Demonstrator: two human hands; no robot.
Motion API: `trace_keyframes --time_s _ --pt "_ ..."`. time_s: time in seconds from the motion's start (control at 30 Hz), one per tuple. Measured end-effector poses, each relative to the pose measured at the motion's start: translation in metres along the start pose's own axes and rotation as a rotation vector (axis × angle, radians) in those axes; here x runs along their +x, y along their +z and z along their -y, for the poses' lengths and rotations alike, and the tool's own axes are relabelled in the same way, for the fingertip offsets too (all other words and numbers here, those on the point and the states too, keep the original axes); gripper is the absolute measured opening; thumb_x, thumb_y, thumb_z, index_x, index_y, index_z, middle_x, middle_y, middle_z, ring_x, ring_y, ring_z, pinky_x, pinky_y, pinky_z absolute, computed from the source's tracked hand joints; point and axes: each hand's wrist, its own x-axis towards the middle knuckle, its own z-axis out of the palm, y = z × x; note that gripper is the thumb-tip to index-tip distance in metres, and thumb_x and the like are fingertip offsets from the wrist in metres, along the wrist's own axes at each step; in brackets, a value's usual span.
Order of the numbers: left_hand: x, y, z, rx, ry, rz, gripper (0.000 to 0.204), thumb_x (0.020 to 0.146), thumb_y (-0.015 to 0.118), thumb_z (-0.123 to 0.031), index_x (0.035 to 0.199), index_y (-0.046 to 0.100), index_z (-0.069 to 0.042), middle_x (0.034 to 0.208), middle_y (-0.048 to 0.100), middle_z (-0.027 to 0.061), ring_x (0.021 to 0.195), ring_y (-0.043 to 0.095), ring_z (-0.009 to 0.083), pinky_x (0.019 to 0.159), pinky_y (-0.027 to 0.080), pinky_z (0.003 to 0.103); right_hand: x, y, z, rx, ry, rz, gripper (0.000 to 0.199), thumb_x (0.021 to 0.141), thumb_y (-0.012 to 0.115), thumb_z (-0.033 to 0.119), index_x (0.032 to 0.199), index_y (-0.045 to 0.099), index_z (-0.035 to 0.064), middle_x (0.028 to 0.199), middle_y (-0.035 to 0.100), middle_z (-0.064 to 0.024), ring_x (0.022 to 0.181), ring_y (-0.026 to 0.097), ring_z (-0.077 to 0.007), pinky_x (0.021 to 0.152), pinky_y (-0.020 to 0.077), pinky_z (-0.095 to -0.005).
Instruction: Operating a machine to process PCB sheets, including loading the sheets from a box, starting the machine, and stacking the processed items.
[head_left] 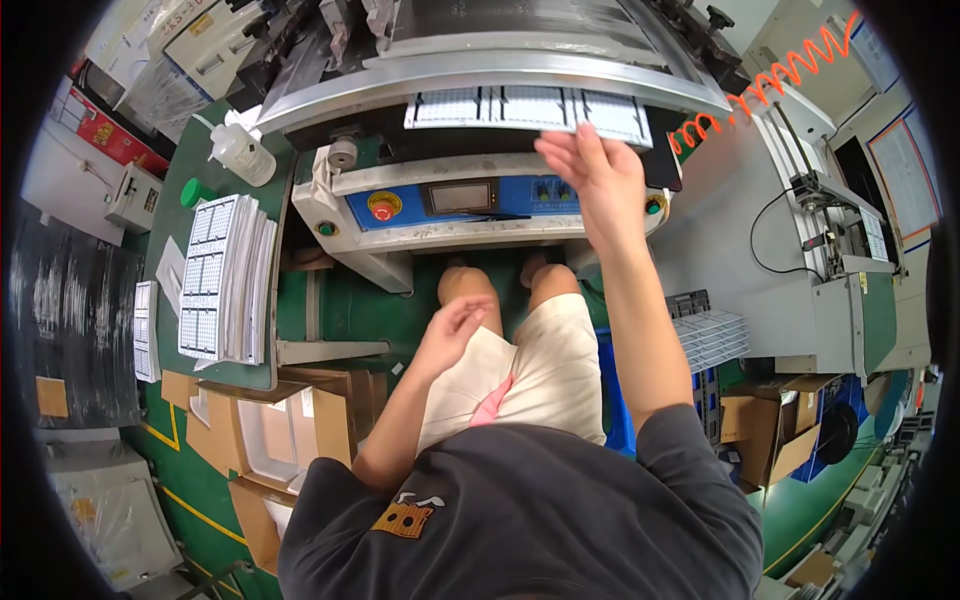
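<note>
Here, the patterned white sheet lies along the front edge of the machine, toward its right corner. The right hand, loosely spread, overlaps the sheet's near edge; contact is unclear. The left hand hangs half-curled, empty, by the left thigh.

A factory workshop: beyond the right fingers runs a machine's metal frame, left of them its blue control panel, right a coiled orange hose, farther left cardboard boxes.
</note>
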Motion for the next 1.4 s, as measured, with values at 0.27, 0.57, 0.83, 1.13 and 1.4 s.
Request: trace_keyframes --time_s 0.27,0.57,0.83,1.13,1.4 --pt "0.01 -0.02 -0.068 -0.934 -0.139 0.074 0.036 0.097 0.049 -0.015 0.125 0.051 0.007 0.114 0.062 0.0115 0.108 0.059 0.0185 0.094 0.046 0.032 -0.135 -0.079 -0.028 0.076 0.183 0.129 0.029 0.1 0.046 0.021 0.098 0.057 -0.0059 0.086 0.068 -0.015 0.07 0.067 -0.0184 0.062 0.0536 -0.0262" --pt "-0.006 -0.01 -0.107 -0.576 -0.065 0.51 0.049 0.097 0.05 -0.021 0.135 0.041 0.009 0.124 0.058 0.0158 0.11 0.058 0.0172 0.094 0.045 0.028 -0.16 -0.09 -0.032 -0.039 0.195 0.054 0.029 0.101 0.044 0.022 0.106 0.056 -0.0045 0.07 0.061 -0.0033 0.052 0.053 -0.0062 0.048 0.042 -0.0177" --pt "-0.035 0.027 -0.127 -0.486 0.069 0.148 0.046 0.099 0.047 -0.017 0.136 0.038 0.009 0.123 0.058 0.0155 0.109 0.058 0.0162 0.093 0.045 0.026 -0.169 -0.052 -0.037 0.008 0.144 -0.024 0.036 0.102 0.041 0.022 0.122 0.051 -0.005 0.069 0.056 0.0032 0.048 0.038 0.0007 0.046 0.0322 -0.0145" --pt "-0.043 0.03 -0.122 -0.482 0.092 0.091 0.048 0.098 0.049 -0.019 0.135 0.039 0.01 0.122 0.059 0.0169 0.11 0.058 0.0178 0.094 0.044 0.028 -0.169 -0.057 -0.043 0.067 0.081 0.056 0.038 0.102 0.041 0.024 0.125 0.048 -0.0056 0.075 0.059 0.0017 0.049 0.04 0.0013 0.046 0.0322 -0.0139" --pt "-0.054 0.033 -0.12 -0.388 0.119 0.093 0.051 0.097 0.052 -0.023 0.133 0.041 0.012 0.122 0.058 0.0182 0.11 0.058 0.0203 0.094 0.043 0.029 -0.184 -0.066 -0.04 0.081 0.056 0.164 0.046 0.101 0.041 0.031 0.127 0.045 -0.0064 0.079 0.061 -0.0021 0.051 0.043 -0.001 0.046 0.0346 -0.0163"
